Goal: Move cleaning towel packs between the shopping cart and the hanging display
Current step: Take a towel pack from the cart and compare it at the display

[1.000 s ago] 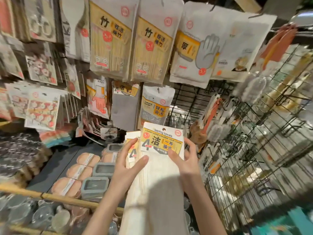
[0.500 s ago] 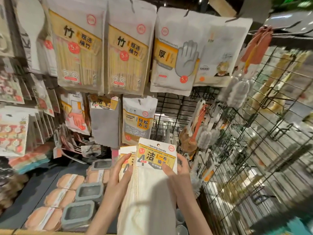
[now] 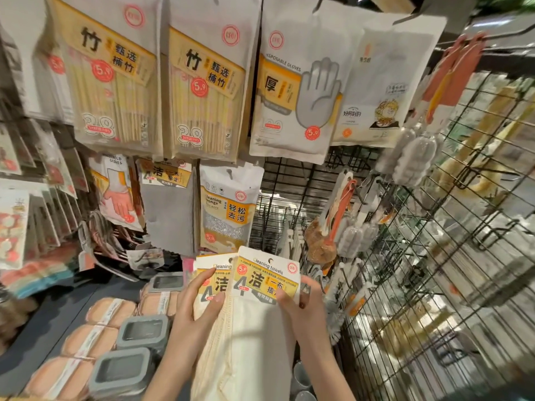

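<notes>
Two cream cleaning towel packs with yellow and white header cards are held up in front of me, the front pack overlapping the rear pack. My left hand grips the left edge, thumb across the rear pack's card. My right hand pinches the right side of the front pack's card. A grey towel pack of the same brand hangs on the display just above. The shopping cart is not in view.
Bamboo chopstick bags, a disposable glove bag and a sponge bag hang on hooks above. A black wire grid with brushes stands at the right. Sponges and grey boxes lie on the shelf at lower left.
The view has tilted up and closer to the display. Both hands have carried the two packs slightly right, and the front pack has slid right so the rear card shows more.
</notes>
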